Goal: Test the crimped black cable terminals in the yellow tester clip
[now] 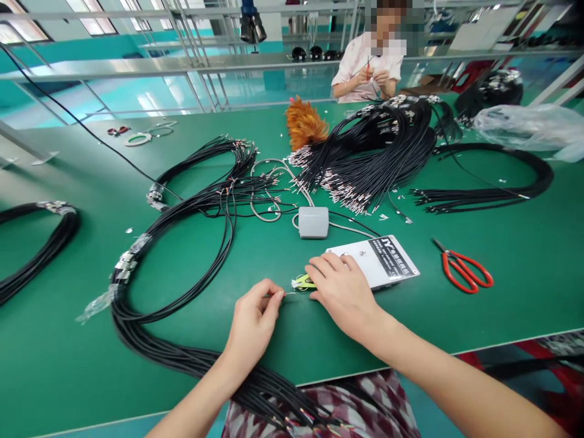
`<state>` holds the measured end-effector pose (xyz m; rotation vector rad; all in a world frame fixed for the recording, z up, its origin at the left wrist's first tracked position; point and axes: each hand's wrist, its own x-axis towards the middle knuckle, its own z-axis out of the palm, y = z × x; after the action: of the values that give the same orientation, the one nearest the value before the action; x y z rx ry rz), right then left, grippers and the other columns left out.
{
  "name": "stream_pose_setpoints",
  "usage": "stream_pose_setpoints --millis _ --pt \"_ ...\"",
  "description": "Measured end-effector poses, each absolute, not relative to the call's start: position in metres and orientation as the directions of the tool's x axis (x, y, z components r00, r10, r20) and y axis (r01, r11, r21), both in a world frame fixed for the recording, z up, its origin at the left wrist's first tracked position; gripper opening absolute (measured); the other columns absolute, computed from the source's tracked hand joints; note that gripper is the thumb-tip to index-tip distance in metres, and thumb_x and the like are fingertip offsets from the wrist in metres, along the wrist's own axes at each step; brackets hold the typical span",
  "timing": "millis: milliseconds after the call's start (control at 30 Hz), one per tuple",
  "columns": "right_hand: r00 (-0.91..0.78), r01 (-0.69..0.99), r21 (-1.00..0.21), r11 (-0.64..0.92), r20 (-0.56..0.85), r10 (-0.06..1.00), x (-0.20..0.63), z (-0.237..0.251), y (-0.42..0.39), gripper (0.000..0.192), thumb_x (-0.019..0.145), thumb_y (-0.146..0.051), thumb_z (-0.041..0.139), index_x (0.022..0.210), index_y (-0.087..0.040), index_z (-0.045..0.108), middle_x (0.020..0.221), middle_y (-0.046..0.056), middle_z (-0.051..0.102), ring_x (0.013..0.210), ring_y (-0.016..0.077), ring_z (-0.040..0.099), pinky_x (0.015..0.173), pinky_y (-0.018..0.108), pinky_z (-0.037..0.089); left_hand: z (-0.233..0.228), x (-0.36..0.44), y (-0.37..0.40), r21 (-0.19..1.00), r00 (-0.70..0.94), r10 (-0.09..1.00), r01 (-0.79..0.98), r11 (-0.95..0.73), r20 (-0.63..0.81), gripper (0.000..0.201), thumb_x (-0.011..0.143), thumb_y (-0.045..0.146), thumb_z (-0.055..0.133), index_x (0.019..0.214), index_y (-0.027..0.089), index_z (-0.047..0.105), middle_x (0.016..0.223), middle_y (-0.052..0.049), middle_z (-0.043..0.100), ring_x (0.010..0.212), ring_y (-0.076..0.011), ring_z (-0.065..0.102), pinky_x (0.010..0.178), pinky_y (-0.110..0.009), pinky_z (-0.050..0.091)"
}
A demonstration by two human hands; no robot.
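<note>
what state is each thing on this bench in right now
left hand: pinched shut on a thin wire end
right hand: flat, fingers spread over the yellow-green tool
yellow-green tool: lying on the table, partly covered
white device: lying flat
red scissors: closed, lying flat
grey pedal switch: untouched, cord attached
black cable bundle: looped, taped

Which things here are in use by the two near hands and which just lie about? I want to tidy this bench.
In use:
- left hand, pinching a thin wire end
- right hand, resting on the flat white device with a black label
- small yellow-green clip
- long black cable bundle

Lying about:
- red-handled scissors
- orange feather duster
- grey square pedal box
- clear plastic bag
</note>
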<state>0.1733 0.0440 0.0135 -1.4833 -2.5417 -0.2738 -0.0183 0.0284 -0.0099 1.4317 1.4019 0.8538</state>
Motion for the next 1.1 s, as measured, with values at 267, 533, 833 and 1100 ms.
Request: stream_pose_setpoints --millis 267,533,833,1100 --pt "-0.523 0.852 0.084 0.516 0.165 0.836 0.169 0.011 0.062 0.011 0.081 -0.014 0.071 0.073 -0.02 0.067 0.073 0.001 0.067 0.082 0.0199 0.056 0.08 0.036 0.028 -0.023 -0.014 0.046 0.945 0.111 0.98 0.3 0.126 -0.166 0.021 0.085 0.037 0.052 0.072 0.021 0.049 0.054 0.008 0.037 0.044 -0.0088 0.033 0.042 -0.02 0.023" --pt "-0.504 0.863 0.052 0.502 0.126 0.854 0.169 0.016 0.064 0.012 0.081 -0.013 0.068 0.072 -0.02 0.067 0.074 0.001 0.068 0.083 0.0199 0.056 0.079 0.036 0.027 -0.023 -0.005 0.05 0.943 0.109 0.982 0.312 0.114 -0.155 0.02 0.084 0.034 0.053 0.069 0.02 0.049 0.054 0.008 0.041 0.044 -0.0085 0.035 0.041 -0.018 0.025" --pt "-0.496 0.863 -0.011 0.504 0.159 0.853 0.172 0.022 0.056 0.012 0.082 -0.028 0.072 0.089 -0.019 0.068 0.093 0.004 0.073 0.094 0.0232 0.06 0.086 0.04 0.03 -0.023 -0.003 0.052 0.942 0.1 0.982 0.314 0.122 -0.161 0.02 0.084 0.034 0.053 0.07 0.02 0.049 0.054 0.008 0.042 0.042 -0.008 0.035 0.04 -0.018 0.025" --pt "-0.149 0.887 -0.271 0.373 0.597 0.788 0.234 0.012 -0.003 0.012 0.092 -0.017 0.058 0.101 -0.022 0.065 0.11 0.005 0.075 0.106 0.0237 0.061 0.092 0.041 0.038 -0.024 -0.004 0.052 0.951 0.112 0.98 0.28 0.129 -0.166 0.02 0.083 0.033 0.054 0.069 0.02 0.051 0.055 0.007 0.041 0.043 -0.008 0.035 0.04 -0.018 0.023"
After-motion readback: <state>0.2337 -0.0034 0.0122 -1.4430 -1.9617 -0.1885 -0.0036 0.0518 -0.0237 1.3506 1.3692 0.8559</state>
